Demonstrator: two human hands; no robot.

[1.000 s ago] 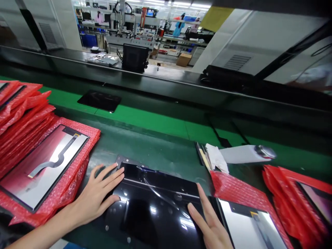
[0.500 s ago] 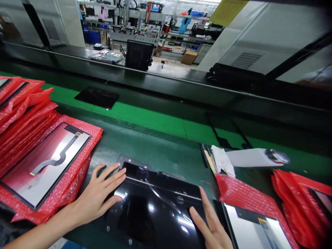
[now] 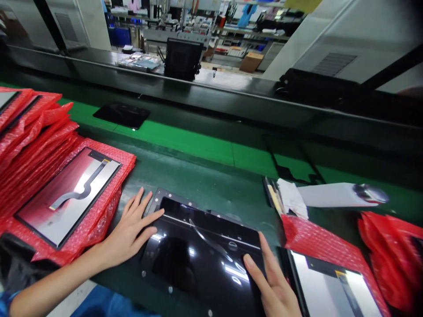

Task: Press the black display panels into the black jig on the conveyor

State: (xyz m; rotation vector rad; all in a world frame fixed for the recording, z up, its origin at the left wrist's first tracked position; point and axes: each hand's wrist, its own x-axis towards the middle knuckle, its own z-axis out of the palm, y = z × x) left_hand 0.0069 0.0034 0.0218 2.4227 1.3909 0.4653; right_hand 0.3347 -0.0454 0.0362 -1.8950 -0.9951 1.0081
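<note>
A glossy black display panel lies flat on a dark fixture plate in front of me on the green mat. My left hand rests at its left edge, fingers spread and flat, fingertips on the panel's corner. My right hand lies on the panel's right side, fingers stretched out and pressing on the glass. Neither hand holds anything. A thin curved film or cable runs across the panel's top.
Red bubble-wrap bags with panels are stacked at left and lie at right. A white roll and tissue sit right of centre. Another black panel lies on the green conveyor belt, with a black rail behind it.
Both hands stay flat on the black panel, with the left hand's fingers shifted slightly along its left edge. The view has tilted down and moved a little to the left.
</note>
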